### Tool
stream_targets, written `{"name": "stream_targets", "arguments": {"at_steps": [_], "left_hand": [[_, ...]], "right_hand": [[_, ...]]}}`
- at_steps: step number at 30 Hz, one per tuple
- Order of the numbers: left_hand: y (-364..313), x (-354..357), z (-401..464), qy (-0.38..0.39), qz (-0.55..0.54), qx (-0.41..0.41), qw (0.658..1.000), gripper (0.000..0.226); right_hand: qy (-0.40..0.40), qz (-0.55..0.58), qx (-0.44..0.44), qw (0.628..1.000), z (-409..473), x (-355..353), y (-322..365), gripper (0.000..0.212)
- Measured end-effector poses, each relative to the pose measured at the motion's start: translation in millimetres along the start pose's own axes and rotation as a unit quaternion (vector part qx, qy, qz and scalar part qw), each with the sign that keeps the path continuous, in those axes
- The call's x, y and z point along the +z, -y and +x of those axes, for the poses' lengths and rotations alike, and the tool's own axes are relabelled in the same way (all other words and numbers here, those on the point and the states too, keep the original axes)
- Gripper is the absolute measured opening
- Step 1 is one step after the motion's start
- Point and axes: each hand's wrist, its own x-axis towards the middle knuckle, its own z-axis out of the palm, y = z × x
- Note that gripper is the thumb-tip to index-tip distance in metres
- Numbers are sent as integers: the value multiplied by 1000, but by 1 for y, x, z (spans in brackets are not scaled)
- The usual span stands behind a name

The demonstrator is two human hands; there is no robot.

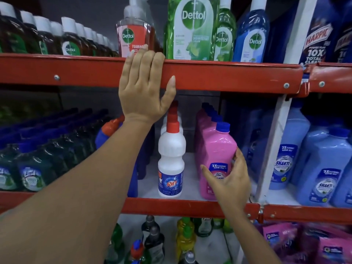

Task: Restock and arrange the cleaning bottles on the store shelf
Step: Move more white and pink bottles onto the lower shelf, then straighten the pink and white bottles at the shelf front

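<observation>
A pink bottle (pixel 217 149) with a blue cap stands at the front of a row of pink bottles on the middle shelf (pixel 171 205). My right hand (pixel 228 181) wraps its lower label, thumb on the left, fingers on the right side. To its left stands a white Rin bottle (pixel 171 155) with a red cap, more of the same behind it. My left hand (pixel 144 86) rests flat over the red edge of the upper shelf (pixel 228 77), fingers hooked on top, holding no bottle.
Dettol bottles (pixel 192 29) and Harpic bottles (pixel 316 35) line the upper shelf. Blue Shakti jugs (pixel 323 168) stand right of a white upright post (pixel 274 145). Dark green bottles (pixel 38 159) fill the left. Mixed bottles (pixel 184 237) and pink pouches (pixel 304 242) sit below.
</observation>
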Motion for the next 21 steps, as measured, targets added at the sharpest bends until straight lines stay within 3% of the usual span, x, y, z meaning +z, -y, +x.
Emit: {"name": "stream_targets", "arguments": {"at_steps": [9,15,21], "left_hand": [[0,-9,2,39,-5,-2,999,46],[-13,-33,-1,157,-79,-31,984,60],[-88,-81,-80,257,-188,-50,946,63]], "right_hand": [[41,-15,2,999,-1,-2,4,94],[102,29,10,994,-4,-15,0,93],[143,120,43,981,-19,-36,-22,84]]}}
